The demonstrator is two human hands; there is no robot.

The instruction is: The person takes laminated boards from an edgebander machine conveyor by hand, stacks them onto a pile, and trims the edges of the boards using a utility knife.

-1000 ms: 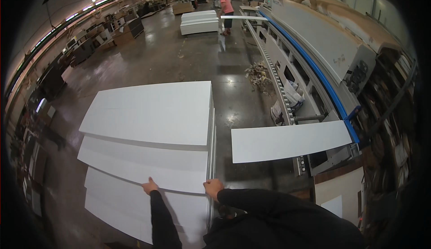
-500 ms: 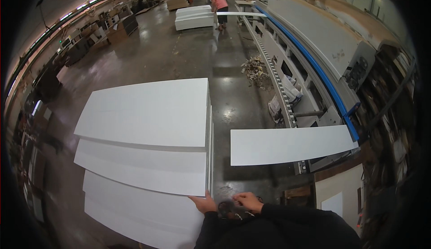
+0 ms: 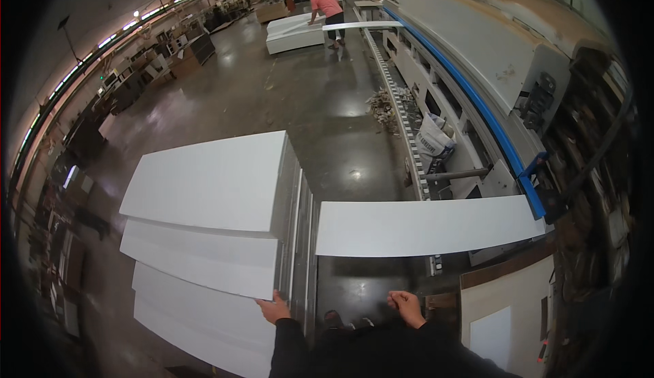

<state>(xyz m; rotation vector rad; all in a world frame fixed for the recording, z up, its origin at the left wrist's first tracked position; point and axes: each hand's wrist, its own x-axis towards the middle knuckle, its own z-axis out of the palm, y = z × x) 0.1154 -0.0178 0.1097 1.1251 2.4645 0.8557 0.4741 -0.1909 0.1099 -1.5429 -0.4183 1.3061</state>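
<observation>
One long rectangular white panel point(image 3: 422, 229) juts from the grey, blue-railed machine point(image 3: 470, 71); a stepped stack of white panels point(image 3: 204, 184) remains. The spread left hand point(image 3: 274, 308) touches one corner; the right hand point(image 3: 408, 309) hangs apart, grip unclear.

Left of a long pale-grey machine point(image 3: 470, 34) with a blue rail point(image 3: 533, 201), a shiny grey-brown floor point(image 3: 211, 98) is carrying stepped stacks of flat white rectangular panels point(image 3: 204, 180); beside the machine, loose brownish scraps point(image 3: 383, 111) are lying on it.

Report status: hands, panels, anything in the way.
Left hand at white panel stack, right edge. Right hand loosely curled, off the stack. White board juts from machine toward stack.
</observation>
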